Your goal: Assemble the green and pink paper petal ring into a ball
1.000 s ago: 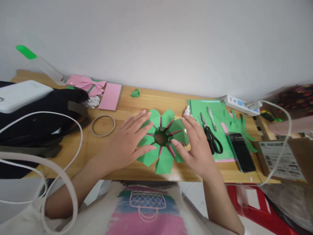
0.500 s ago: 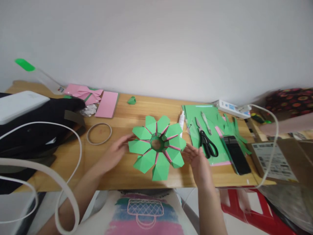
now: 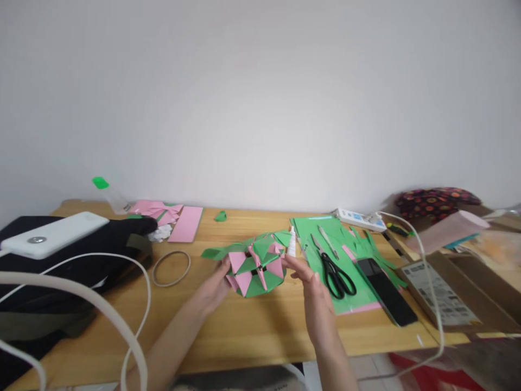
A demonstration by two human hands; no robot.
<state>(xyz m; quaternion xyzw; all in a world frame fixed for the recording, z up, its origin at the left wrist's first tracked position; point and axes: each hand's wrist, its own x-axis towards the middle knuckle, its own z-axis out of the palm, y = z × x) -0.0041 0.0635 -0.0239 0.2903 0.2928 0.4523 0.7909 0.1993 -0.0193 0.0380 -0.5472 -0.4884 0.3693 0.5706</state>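
Observation:
A folded-paper flower in green and pink is held up over the table, tilted so its side with pink and green folds faces me. My left hand is closed on its left edge, the fingertips partly hidden behind the paper. At the right edge, my right hand grips with its fingertips, the other fingers loosely curled. A white glue tube stands out just behind the flower's right side. Close to my right hand, black-handled scissors lie on green paper sheets.
On the right are a utility knife, a phone, a power strip and a cardboard box. Leftward lie a tape ring, pink paper, a black bag and a white power bank. White cables loop in front.
The flower has tipped from showing its open green petals and centre hole to showing its folded side. Both hands have turned with it, and my view has lifted toward the wall.

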